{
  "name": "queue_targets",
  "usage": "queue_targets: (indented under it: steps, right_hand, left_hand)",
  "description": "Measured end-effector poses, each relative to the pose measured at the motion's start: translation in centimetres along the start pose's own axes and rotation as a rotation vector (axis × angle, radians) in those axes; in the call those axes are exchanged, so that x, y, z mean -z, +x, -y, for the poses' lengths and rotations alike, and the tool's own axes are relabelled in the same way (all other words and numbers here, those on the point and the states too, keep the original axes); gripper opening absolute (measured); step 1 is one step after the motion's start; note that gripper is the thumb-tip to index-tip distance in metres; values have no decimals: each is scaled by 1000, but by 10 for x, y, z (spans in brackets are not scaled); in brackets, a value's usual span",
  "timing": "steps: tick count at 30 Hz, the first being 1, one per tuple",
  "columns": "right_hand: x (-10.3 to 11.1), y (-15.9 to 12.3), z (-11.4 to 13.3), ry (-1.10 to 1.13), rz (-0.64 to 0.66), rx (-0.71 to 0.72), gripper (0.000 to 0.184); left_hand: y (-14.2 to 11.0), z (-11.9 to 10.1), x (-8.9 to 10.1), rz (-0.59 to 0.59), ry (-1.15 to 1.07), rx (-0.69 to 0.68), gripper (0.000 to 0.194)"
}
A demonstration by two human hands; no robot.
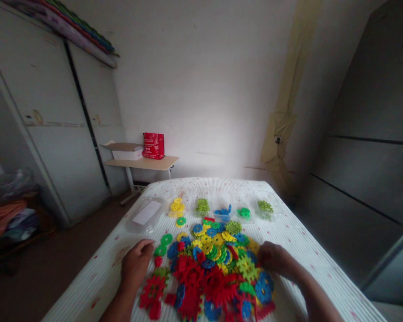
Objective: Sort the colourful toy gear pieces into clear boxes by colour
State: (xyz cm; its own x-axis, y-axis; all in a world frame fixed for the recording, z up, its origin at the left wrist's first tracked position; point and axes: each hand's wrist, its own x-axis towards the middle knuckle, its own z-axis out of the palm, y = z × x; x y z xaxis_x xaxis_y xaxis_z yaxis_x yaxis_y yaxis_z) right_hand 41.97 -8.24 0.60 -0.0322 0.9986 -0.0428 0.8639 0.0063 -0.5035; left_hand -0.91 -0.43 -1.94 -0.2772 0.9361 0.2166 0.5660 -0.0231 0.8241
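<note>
A heap of plastic gear pieces [218,259] in red, yellow, blue, green and lime lies on the near half of the table, with big red gears [190,273] at the front. My left hand [137,259] rests to its left, fingers curled together and nothing visible in them. Two green gears [164,244] and a small red block [158,261] lie just beside its fingertips. At the heap's right edge, my right hand [272,257] has its fingers closed among the pieces. They hide whatever they may hold. A blue gear [264,287] lies just below that hand.
Clear boxes hold sorted pieces across the back: yellow gears [177,206], lime squares [202,205], blue pieces [223,211], green gears [244,213] and lime pieces [265,206]. A clear lid [147,214] with white paper lies left. Behind, a side table [147,163] bears a red bag [153,146].
</note>
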Motion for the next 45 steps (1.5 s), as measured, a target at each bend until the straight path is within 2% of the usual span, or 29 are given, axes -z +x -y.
queue_targets:
  steps: [45]
  right_hand:
    - [1, -1, 1, -49, -10, 43, 13]
  left_hand:
    - [-2, -6, 3, 6, 4, 7, 32]
